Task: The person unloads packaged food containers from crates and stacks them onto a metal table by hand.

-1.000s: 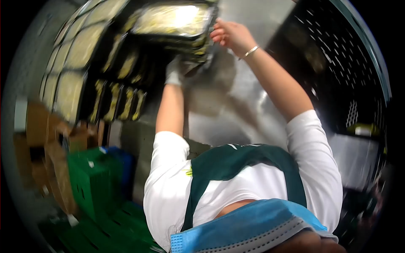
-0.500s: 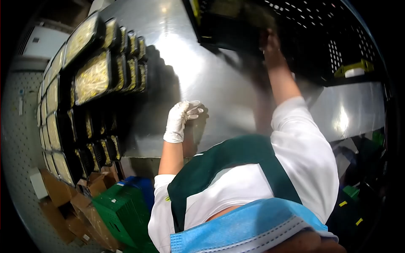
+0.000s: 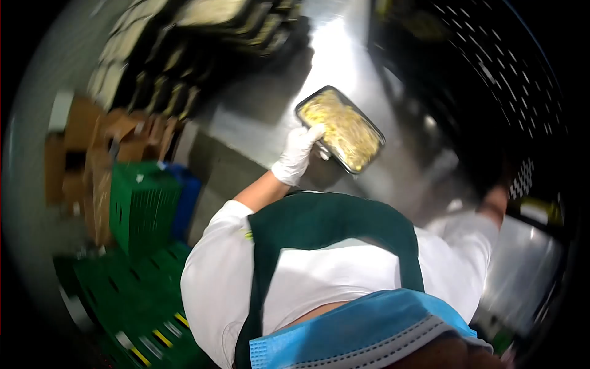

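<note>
My left hand (image 3: 296, 154), in a white glove, grips a film-wrapped tray of bean sprouts (image 3: 349, 130) by its near left edge. The thumb lies over the rim and the fingers go underneath. This black tray is held tilted above the metal table (image 3: 246, 126), its pale yellow contents facing up. On the far right, my right hand (image 3: 504, 178) reaches into the shadow by a black perforated crate (image 3: 522, 107). Its fingers are lost in the dark, so I cannot see what they touch.
Stacks of similar trays (image 3: 209, 12) stand at the table's upper left, blurred. Beyond the table's left edge are cardboard boxes (image 3: 83, 126), a green crate (image 3: 144, 203) and a blue crate (image 3: 186, 200). Green crates with yellow marks (image 3: 123, 286) lie lower left.
My left hand, curled and without a tray before, now has hold of the tray of bean sprouts. My right hand has moved down and right along the crate. The view has turned.
</note>
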The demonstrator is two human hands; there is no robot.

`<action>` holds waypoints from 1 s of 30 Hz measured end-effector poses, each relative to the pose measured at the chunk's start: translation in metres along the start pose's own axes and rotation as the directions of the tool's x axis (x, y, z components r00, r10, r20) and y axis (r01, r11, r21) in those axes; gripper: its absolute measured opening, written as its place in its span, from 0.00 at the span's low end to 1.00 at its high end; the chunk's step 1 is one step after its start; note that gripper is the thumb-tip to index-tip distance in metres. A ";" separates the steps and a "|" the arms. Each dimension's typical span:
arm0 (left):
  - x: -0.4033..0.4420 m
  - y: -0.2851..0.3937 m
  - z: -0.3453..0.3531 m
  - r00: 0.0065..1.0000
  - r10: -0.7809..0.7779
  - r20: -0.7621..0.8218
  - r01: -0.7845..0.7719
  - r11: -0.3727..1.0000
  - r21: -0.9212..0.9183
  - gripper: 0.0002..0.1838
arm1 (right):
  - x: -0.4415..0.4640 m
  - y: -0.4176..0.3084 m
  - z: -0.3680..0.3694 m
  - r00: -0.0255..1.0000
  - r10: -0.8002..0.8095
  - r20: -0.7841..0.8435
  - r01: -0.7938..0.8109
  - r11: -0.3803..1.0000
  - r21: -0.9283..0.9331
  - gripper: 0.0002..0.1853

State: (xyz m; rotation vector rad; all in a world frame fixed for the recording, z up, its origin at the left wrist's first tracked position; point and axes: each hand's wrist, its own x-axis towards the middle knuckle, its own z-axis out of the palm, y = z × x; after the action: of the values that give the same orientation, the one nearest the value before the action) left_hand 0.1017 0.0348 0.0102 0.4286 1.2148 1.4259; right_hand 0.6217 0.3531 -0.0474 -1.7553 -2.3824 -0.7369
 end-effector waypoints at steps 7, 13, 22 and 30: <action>-0.010 0.183 -0.044 0.612 0.779 -0.134 -0.781 0.622 0.054 0.12 | -0.070 -0.087 -0.079 0.661 0.234 0.713 -0.604 -0.397 0.691 0.27; 0.134 0.289 -0.136 0.784 0.608 -0.127 -0.566 0.614 -0.550 0.04 | -0.121 -0.249 -0.146 0.796 -0.465 0.388 -0.519 -0.854 0.043 0.29; 0.120 0.277 -0.119 0.597 0.735 -0.321 -0.644 0.678 0.356 0.23 | -0.054 -0.388 -0.168 0.442 -0.522 0.730 -0.863 -0.024 0.505 0.17; 0.000 0.070 -0.117 0.969 -0.016 -0.245 0.116 0.911 0.397 0.26 | 0.180 -0.325 -0.038 0.806 0.032 0.591 -0.500 -0.495 0.710 0.21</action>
State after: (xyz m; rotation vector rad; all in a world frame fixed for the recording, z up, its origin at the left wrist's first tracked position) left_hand -0.0296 -0.0009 0.0227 0.5053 1.7202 1.1831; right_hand 0.2547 0.4226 -0.0564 -1.2109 -1.0421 1.5290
